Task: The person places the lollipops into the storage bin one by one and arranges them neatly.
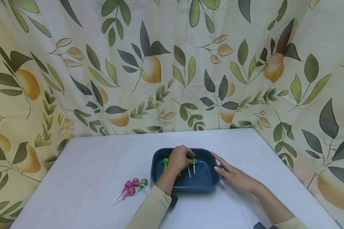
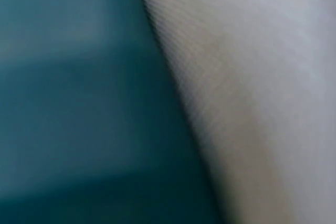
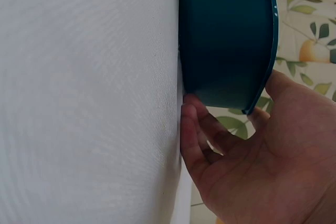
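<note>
The blue tray (image 1: pixel 186 189) stands on the white table. My left hand (image 1: pixel 179 160) reaches over its front rim, with thumb and fingertips pinching a green lollipop (image 1: pixel 194 160) inside. Another green lollipop (image 1: pixel 165 161) lies left of that hand, and a white stick (image 1: pixel 189 171) shows below it; part of the tray's contents is hidden. My right hand (image 1: pixel 238 178) touches the tray's right end with its fingers fairly straight. In the right wrist view, the fingers (image 3: pixel 191 135) rest by the tray's wall (image 3: pixel 226 40). The left wrist view shows only the blurred tray wall (image 2: pixel 79 114) and cloth.
Left of the tray, pink lollipops (image 1: pixel 131 190) and green-wrapped ones (image 1: pixel 144 182) lie in a loose cluster on the white tablecloth (image 1: pixel 97 165). A small black object (image 1: pixel 173 200) shows beside the left sleeve. Patterned curtains (image 1: pixel 172 95) stand behind and at both sides.
</note>
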Action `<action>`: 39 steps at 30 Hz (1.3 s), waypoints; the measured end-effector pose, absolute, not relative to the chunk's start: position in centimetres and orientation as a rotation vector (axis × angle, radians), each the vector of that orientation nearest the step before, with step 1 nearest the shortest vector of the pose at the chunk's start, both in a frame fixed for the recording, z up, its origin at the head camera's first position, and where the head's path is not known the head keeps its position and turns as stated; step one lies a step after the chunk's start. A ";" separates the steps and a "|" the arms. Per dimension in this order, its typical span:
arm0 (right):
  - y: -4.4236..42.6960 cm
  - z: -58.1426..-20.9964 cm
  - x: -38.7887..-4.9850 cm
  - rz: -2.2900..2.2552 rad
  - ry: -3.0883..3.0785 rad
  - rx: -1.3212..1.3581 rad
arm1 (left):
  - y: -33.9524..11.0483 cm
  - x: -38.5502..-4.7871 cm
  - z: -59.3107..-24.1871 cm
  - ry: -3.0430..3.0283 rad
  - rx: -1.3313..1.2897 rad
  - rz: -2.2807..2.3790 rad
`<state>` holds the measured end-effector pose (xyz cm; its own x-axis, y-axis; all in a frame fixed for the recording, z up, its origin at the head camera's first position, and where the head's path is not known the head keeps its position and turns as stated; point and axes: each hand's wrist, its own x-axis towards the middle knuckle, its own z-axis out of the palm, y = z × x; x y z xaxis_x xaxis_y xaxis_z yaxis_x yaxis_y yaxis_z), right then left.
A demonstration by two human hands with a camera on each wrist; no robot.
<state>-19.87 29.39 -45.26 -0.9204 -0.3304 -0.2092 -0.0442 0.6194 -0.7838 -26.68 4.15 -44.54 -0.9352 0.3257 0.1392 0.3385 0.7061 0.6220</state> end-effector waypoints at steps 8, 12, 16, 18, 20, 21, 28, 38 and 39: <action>29.4 -45.3 -19.9 -1.205 2.511 -0.293 | 4.1 -26.6 -44.5 -2.876 -0.548 -1.090; 29.4 -45.3 -19.9 -1.198 2.511 -0.287 | 4.0 -26.6 -44.6 -2.860 -0.546 -1.142; 29.4 -45.3 -20.1 -1.194 2.512 -0.293 | 3.9 -26.7 -44.7 -2.842 -0.536 -1.193; 29.5 -45.3 -20.1 -1.198 2.511 -0.299 | 3.9 -26.7 -44.7 -2.829 -0.532 -1.216; 29.5 -45.4 -20.2 -1.201 2.510 -0.307 | 3.8 -26.7 -44.6 -2.816 -0.528 -1.249; 29.5 -45.4 -20.2 -1.200 2.510 -0.307 | 3.8 -26.7 -44.6 -2.810 -0.527 -1.267; 29.2 -45.3 -20.0 -1.213 2.511 -0.304 | 3.3 -26.3 -44.1 -2.774 -0.555 -1.336; 29.2 -45.3 -19.9 -1.212 2.517 -0.286 | 1.5 -25.8 -43.2 -2.740 -0.608 -1.466; 29.3 -45.3 -19.9 -1.212 2.517 -0.279 | 1.3 -25.9 -43.2 -2.737 -0.617 -1.479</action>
